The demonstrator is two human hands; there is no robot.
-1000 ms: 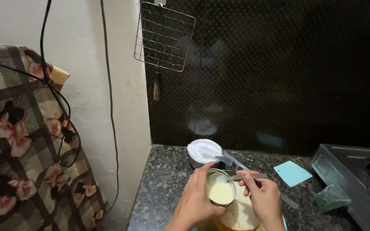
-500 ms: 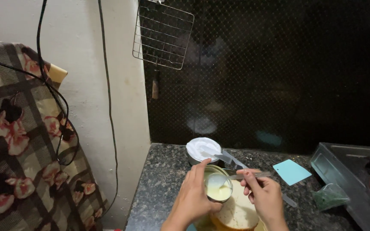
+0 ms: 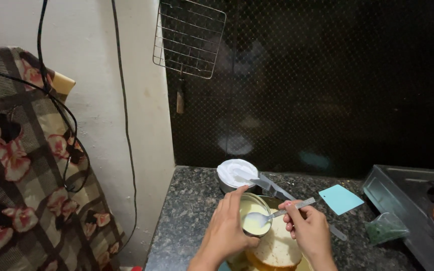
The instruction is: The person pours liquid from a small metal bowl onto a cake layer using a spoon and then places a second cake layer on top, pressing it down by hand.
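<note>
Right hand grip: my right hand (image 3: 310,232) pinches the handle end of a metal spoon (image 3: 276,214) between thumb and fingers, pressed together on it.
Spoon axis: the handle runs from the grip up-left to down-left, the bowl end lies to the left of the hand and dips in the small bowl; the upper handle tip sticks out to the right above the fingers.
Spoon load: the spoon bowl carries some pale creamy liquid.
Left hand grip: my left hand (image 3: 229,232) is wrapped around the near wall of the small bowl (image 3: 253,217), fingers curled on its rim, and holds it tilted above the cake.
Cake: the pale sponge cake (image 3: 277,247) lies directly under and just right of the small bowl, below both hands, partly hidden by them.
Nearer hand: the right hand, with the spoon, is closer to the bare cake top.
Behind: a container of white cream (image 3: 237,173) with a spatula (image 3: 272,185) stands farther on the dark counter (image 3: 192,211); a light blue scraper (image 3: 341,198) lies to the right.
</note>
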